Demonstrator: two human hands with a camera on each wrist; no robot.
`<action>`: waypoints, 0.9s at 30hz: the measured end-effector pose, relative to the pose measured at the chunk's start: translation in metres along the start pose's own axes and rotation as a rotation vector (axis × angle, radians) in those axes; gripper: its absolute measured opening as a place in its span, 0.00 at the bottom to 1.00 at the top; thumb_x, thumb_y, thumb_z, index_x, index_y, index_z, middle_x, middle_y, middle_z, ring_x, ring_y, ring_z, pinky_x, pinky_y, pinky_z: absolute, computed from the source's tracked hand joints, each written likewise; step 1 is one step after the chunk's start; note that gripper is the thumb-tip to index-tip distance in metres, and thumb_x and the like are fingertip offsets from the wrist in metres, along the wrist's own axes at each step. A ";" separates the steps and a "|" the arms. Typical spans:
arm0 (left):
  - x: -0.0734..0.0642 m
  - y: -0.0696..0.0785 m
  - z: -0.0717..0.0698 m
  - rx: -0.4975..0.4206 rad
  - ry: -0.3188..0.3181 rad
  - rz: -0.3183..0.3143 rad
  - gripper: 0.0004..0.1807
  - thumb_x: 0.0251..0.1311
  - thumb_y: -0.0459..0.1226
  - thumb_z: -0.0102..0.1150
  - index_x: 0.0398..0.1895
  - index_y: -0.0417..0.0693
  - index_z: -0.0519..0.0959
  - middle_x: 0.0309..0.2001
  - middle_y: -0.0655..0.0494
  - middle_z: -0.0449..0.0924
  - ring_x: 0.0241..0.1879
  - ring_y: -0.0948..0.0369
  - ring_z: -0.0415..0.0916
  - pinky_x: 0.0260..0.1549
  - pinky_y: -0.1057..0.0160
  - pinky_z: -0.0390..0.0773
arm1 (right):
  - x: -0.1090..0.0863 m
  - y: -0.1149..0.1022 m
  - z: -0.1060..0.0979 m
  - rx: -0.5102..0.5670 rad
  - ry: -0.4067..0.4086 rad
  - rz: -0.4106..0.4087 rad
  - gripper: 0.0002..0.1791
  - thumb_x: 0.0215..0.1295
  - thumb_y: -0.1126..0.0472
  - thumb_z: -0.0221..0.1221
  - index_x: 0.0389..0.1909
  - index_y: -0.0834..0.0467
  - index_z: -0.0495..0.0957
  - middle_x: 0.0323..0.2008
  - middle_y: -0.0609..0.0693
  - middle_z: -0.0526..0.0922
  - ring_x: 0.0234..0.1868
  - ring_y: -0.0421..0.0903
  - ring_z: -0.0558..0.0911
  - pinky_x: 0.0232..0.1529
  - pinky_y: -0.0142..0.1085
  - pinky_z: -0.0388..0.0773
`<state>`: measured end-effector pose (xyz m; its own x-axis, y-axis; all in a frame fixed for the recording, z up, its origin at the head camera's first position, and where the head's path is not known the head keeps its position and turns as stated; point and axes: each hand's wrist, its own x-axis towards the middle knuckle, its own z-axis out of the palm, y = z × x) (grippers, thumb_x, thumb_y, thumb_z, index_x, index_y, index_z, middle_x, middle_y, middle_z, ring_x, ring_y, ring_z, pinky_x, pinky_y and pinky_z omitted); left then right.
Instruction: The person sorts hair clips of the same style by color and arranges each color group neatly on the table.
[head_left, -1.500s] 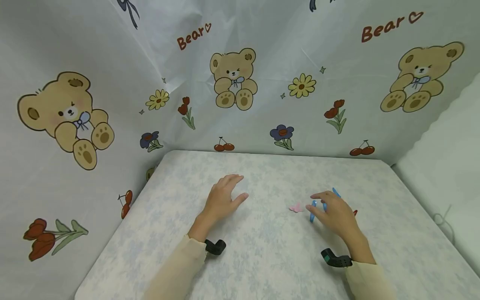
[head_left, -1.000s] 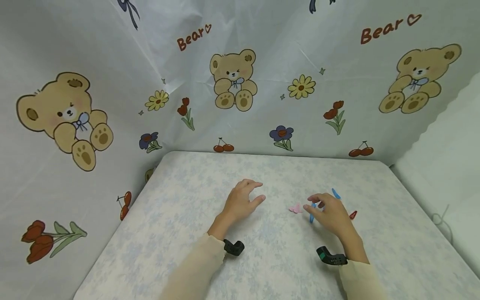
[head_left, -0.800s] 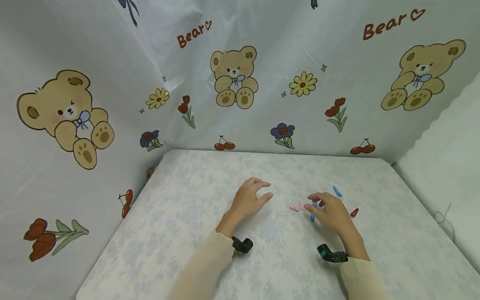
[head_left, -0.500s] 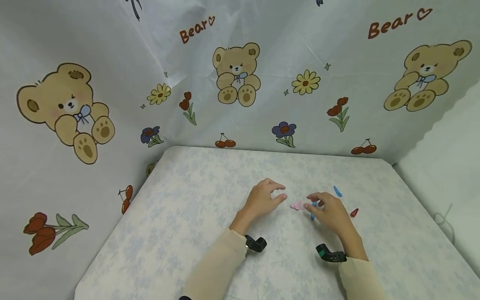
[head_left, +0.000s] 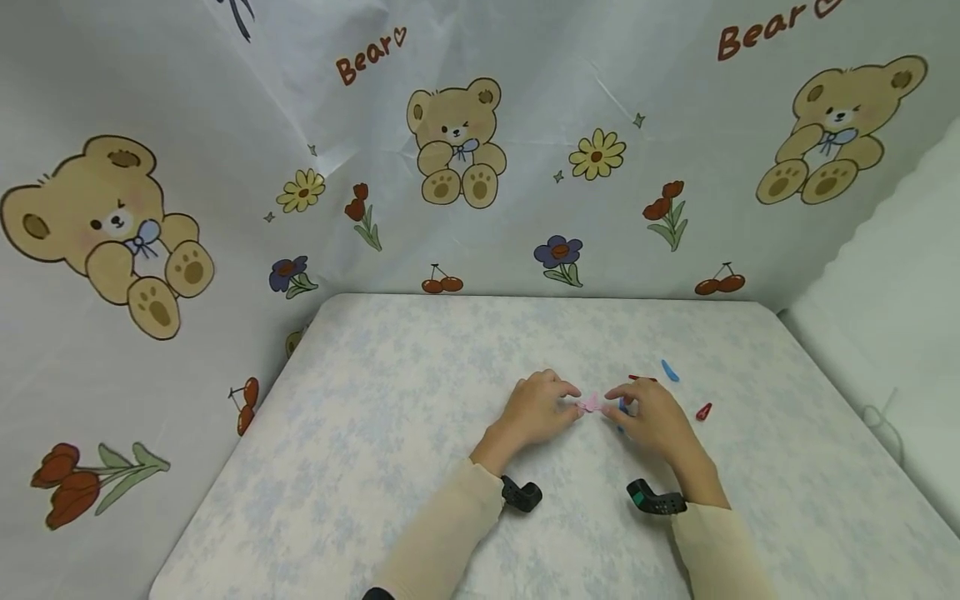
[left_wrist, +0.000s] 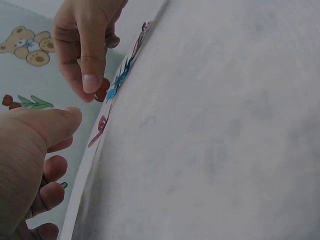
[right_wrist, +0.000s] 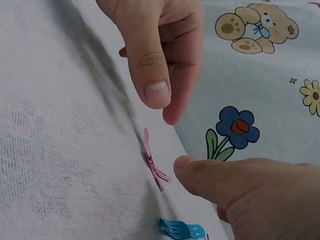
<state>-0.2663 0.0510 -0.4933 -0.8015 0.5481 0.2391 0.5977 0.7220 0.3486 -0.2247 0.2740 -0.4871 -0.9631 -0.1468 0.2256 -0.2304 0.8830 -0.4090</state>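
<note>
Pink hair clips [head_left: 591,403] lie crossed in a small pile on the table between the two hands. My left hand [head_left: 536,408] is at their left end, thumb and forefinger apart. In the right wrist view its fingertips hang just above the pink clips [right_wrist: 151,160]. My right hand [head_left: 656,417] hovers at their right side, fingers loosely bent, with nothing held. Blue hair clips [head_left: 622,406] lie under its fingers, partly hidden; the right wrist view shows these blue clips [right_wrist: 182,230] beyond the pink ones.
Another blue clip [head_left: 670,371] and a red clip [head_left: 703,412] lie right of the right hand. One more red clip [head_left: 642,378] shows behind its fingers. A bear-print curtain [head_left: 510,242] rises behind the pale table [head_left: 360,467].
My left hand has moved right across the table to the pink clips. The right hand has stayed nearly in place, shifting slightly left. The clips lie as before.
</note>
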 end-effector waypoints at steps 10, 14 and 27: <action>0.006 0.013 0.008 0.115 0.001 -0.055 0.15 0.63 0.57 0.63 0.49 0.68 0.85 0.44 0.65 0.81 0.44 0.64 0.76 0.41 0.61 0.71 | 0.000 0.000 0.010 -0.105 0.062 -0.039 0.09 0.58 0.53 0.71 0.38 0.51 0.90 0.32 0.48 0.82 0.36 0.49 0.78 0.37 0.48 0.73; 0.008 0.014 0.013 0.146 0.013 -0.068 0.18 0.61 0.60 0.63 0.49 0.67 0.85 0.43 0.64 0.80 0.44 0.63 0.76 0.40 0.60 0.71 | -0.003 -0.002 0.015 -0.139 0.088 -0.039 0.08 0.57 0.52 0.72 0.35 0.49 0.91 0.29 0.45 0.77 0.31 0.44 0.74 0.33 0.44 0.68; 0.013 0.018 0.022 0.153 0.028 -0.096 0.15 0.58 0.60 0.65 0.43 0.68 0.88 0.37 0.65 0.79 0.39 0.63 0.74 0.37 0.61 0.70 | -0.001 -0.009 0.016 -0.073 0.075 0.006 0.05 0.59 0.56 0.72 0.35 0.51 0.91 0.29 0.45 0.78 0.29 0.41 0.73 0.32 0.40 0.67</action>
<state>-0.2656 0.0805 -0.5032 -0.8538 0.4636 0.2369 0.5129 0.8271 0.2298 -0.2238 0.2596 -0.4977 -0.9508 -0.1100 0.2896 -0.2111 0.9141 -0.3461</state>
